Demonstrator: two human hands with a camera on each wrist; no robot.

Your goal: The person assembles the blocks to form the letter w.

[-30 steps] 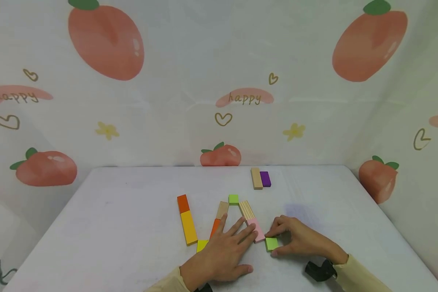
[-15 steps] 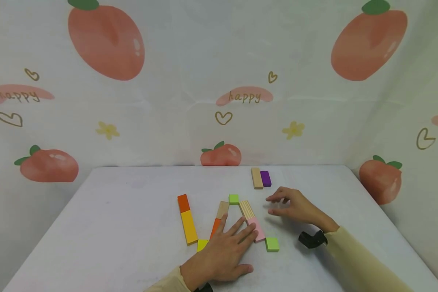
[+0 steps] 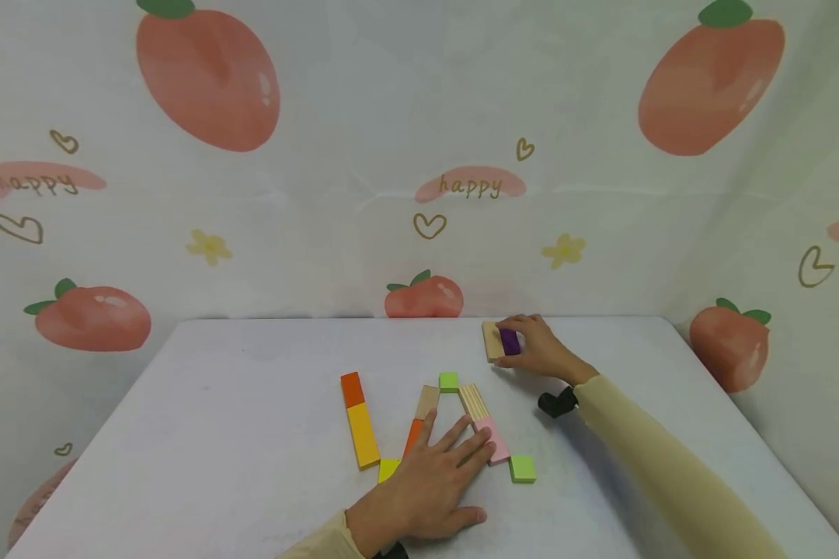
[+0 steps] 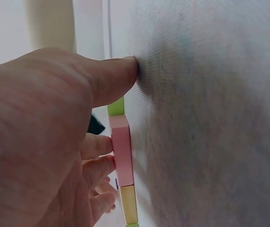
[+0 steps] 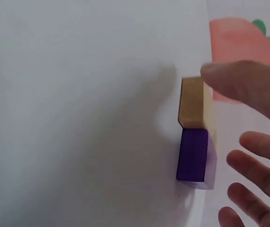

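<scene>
My left hand [image 3: 433, 481] rests with spread fingers over the row of blocks. In the left wrist view its fingertips [image 4: 107, 144] touch the pink block [image 4: 121, 151], and its thumb is on the tabletop. My right hand [image 3: 541, 349] is at the far blocks, thumb and fingers apart around a purple block [image 3: 510, 341] and a natural wood block [image 3: 492, 341] lying side by side. In the right wrist view the thumb is close to the wood block [image 5: 192, 101]; the fingers stand clear of the purple block [image 5: 193, 155]. The left hand partly hides an orange block [image 3: 413, 435] and a yellow block [image 3: 388, 469].
On the white table [image 3: 238, 435], a red-orange block [image 3: 352, 390] and a long amber block [image 3: 363, 437] form a slanted left stroke. A tan block [image 3: 427, 401], a green block [image 3: 449, 382] and a striped block [image 3: 473, 401] make a peak. Another green block [image 3: 522, 469] adjoins the pink one.
The right hand has let go of the lower green block and moved away from me to the purple and wood blocks. The left hand has stayed in place.
</scene>
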